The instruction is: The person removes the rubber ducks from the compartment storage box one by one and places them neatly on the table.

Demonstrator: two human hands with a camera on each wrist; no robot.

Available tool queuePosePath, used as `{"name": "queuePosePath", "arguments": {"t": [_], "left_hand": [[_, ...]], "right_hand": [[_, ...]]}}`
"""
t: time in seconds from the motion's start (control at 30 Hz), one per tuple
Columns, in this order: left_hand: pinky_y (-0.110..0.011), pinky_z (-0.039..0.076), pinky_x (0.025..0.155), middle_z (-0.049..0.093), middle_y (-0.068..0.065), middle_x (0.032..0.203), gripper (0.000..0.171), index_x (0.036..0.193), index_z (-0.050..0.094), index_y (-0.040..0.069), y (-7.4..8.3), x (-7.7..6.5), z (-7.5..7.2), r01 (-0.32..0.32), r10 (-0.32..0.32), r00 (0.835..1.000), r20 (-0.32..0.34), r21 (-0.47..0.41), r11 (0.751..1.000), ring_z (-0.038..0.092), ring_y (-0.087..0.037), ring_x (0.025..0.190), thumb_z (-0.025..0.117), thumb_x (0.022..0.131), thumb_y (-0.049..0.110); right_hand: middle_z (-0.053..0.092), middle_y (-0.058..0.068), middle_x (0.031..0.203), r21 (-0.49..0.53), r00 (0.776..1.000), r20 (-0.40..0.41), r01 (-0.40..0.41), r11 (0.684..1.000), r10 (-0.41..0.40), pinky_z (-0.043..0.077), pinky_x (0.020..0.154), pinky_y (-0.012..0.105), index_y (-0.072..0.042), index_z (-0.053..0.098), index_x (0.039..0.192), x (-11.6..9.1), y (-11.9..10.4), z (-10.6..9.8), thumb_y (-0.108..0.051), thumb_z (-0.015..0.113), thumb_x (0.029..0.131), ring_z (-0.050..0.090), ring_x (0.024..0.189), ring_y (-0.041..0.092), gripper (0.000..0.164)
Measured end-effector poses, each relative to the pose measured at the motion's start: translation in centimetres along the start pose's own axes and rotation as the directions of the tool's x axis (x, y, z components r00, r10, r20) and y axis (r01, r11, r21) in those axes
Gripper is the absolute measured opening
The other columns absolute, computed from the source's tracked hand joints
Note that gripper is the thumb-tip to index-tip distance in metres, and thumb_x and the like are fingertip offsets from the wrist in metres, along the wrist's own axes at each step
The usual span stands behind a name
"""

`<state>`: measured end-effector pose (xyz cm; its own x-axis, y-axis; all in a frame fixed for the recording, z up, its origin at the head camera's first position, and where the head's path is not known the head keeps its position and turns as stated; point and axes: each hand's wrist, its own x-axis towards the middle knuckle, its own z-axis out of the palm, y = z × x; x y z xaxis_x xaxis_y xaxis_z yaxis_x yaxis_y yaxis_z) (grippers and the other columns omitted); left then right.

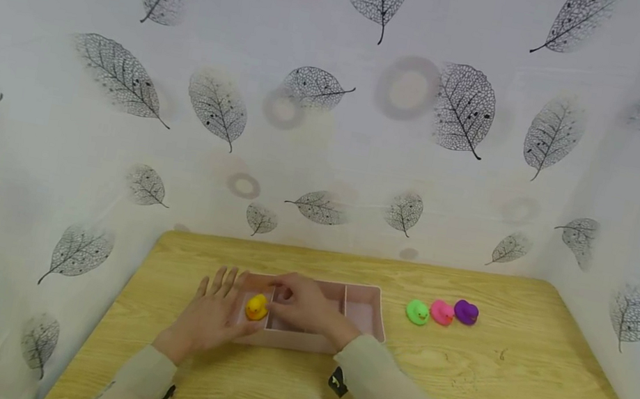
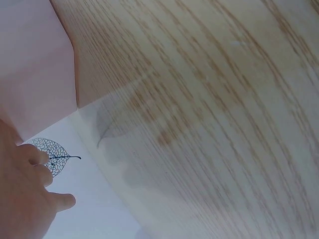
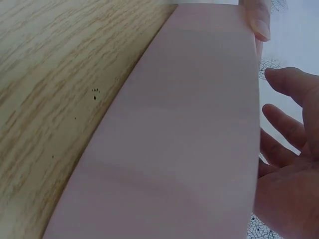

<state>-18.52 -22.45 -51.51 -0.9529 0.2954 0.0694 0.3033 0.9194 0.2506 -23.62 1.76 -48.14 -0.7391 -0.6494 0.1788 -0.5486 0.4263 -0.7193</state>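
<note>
A yellow toy duck (image 1: pixel 257 307) sits in the left compartment of a pink divided box (image 1: pixel 296 342). My left hand (image 1: pixel 206 318) lies at the box's left end with its fingers spread. Its thumb (image 3: pixel 260 30) touches the top edge of the front wall. Over the box, just right of the duck, is my right hand (image 1: pixel 308 307). In the right wrist view its thumb and fingers (image 3: pixel 284 124) stand apart, bent a little, with nothing seen between them. The duck is out of sight in both wrist views.
Right of the box, a green duck (image 1: pixel 418 313), a pink duck (image 1: pixel 442 312) and a purple duck (image 1: pixel 466 312) stand in a row on the wooden table (image 1: pixel 453 391). A leaf-patterned white curtain (image 1: pixel 327 158) surrounds the table's back and sides.
</note>
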Motion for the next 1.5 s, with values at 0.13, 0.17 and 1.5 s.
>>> {"name": "queuePosePath", "arguments": {"t": [0.13, 0.17, 1.5], "left_hand": [[-0.072, 0.017, 0.127, 0.021, -0.025, 0.173, 0.11, 0.169, 0.018, 0.006, 0.1, 0.0, 0.0, 0.003, -0.003, 1.0, 0.007, -0.003, 1.0, 0.016, -0.047, 0.162, 0.057, 0.094, 0.076], [-0.072, 0.017, 0.127, 0.021, -0.025, 0.174, 0.11, 0.169, 0.018, 0.007, 0.1, 0.0, 0.0, 0.005, -0.005, 1.0, 0.009, -0.006, 1.0, 0.016, -0.047, 0.162, 0.057, 0.094, 0.077], [-0.072, 0.017, 0.127, 0.02, -0.026, 0.173, 0.111, 0.169, 0.016, 0.005, -0.1, 0.0, 0.0, 0.003, -0.002, 1.0, 0.01, -0.033, 0.999, 0.016, -0.046, 0.162, 0.055, 0.094, 0.077]], "right_hand": [[0.072, 0.009, 0.098, 0.012, 0.999, 0.035, -0.008, 1.0, 0.007, 0.052, 0.07, 0.02, -0.007, 0.067, 0.138, 0.5, 0.1, 0.7, -0.016, 0.078, 0.096, 0.063, 0.081, 0.015, 0.045], [0.072, 0.008, 0.097, 0.022, 0.999, 0.052, -0.01, 1.0, 0.009, 0.052, 0.068, 0.019, -0.008, 0.066, 0.14, 0.7, 0.1, 0.8, -0.016, 0.077, 0.096, 0.061, 0.078, 0.012, 0.046], [0.061, -0.01, 0.074, -0.273, 0.974, 0.116, -0.155, 0.949, 0.193, 0.043, 0.062, 0.021, -0.012, 0.076, 0.094, 4.3, -0.5, 3.5, -0.022, 0.087, 0.084, 0.051, 0.066, 0.007, 0.017]]}}
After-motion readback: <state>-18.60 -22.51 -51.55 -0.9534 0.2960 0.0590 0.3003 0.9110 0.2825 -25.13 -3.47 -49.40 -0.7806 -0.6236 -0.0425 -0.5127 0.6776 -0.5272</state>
